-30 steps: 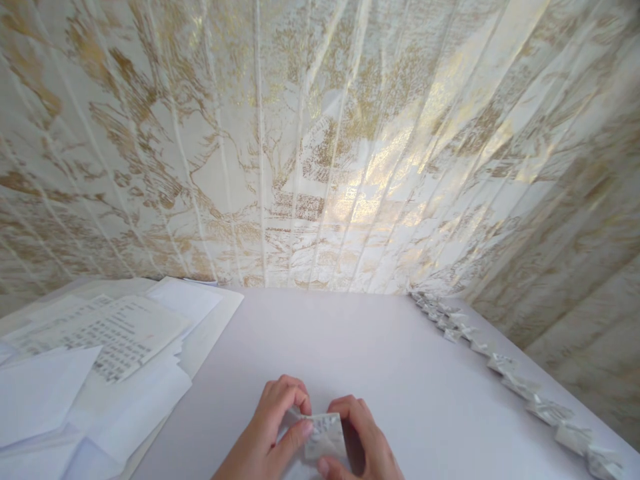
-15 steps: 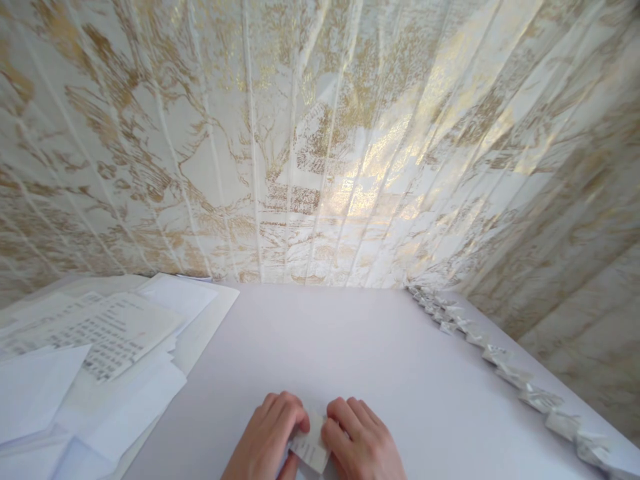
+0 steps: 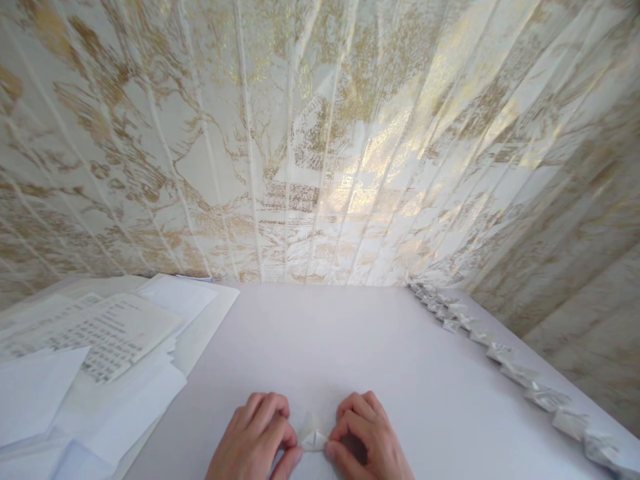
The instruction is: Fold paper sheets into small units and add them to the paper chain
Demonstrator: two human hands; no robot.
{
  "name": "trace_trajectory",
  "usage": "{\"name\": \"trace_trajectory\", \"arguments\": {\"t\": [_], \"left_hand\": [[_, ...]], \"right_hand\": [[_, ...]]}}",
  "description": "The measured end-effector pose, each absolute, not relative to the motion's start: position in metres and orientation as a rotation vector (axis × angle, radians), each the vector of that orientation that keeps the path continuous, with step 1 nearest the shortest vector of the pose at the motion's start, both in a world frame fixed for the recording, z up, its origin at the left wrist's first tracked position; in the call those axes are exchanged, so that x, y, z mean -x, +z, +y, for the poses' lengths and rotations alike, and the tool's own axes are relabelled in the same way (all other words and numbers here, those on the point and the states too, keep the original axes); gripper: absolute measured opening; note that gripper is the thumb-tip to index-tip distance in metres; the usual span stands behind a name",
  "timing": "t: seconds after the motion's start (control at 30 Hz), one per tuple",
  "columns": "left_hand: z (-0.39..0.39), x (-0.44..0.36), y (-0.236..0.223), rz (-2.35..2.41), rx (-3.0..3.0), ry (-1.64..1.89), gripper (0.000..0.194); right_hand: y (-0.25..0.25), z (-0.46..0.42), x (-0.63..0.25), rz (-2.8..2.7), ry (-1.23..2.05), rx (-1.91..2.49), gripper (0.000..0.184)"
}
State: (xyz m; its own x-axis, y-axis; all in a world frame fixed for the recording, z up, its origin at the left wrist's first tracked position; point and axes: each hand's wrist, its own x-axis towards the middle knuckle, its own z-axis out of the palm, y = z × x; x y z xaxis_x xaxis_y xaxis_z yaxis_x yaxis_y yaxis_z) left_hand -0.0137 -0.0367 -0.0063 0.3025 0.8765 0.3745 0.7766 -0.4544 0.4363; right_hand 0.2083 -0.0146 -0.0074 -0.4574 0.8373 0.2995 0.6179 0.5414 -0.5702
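A small folded paper boat (image 3: 315, 440) lies at the bottom middle, a low white shape with a peak at its centre. Its left tip is pinched between the thumb and forefinger of my left hand (image 3: 255, 433). At the opposite tip, my right hand (image 3: 367, 437) grips it in the same way, thumb below and fingers curled above. Both hands are closed and rest close to the white table (image 3: 330, 347). The underside of the boat cannot be seen.
On the left is a spread pile of loose paper sheets (image 3: 135, 327), some printed with text. A row of several folded paper boats (image 3: 545, 397) lines the right edge. Behind the table hangs a white and gold patterned curtain (image 3: 305, 200); it continues along the right side.
My hands have drawn apart sideways. The printed folded paper between them, flat and tilted before, now shows as a boat shape stretched between the fingertips.
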Motion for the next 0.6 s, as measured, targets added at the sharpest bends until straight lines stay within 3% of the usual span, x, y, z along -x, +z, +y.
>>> {"name": "trace_trajectory", "arguments": {"t": [0.6], "left_hand": [[-0.038,-0.001,0.003,1.629,-2.269,0.841,0.013]], "right_hand": [[-0.002,-0.012,-0.193,-2.337,0.204,1.351,0.016]]}}
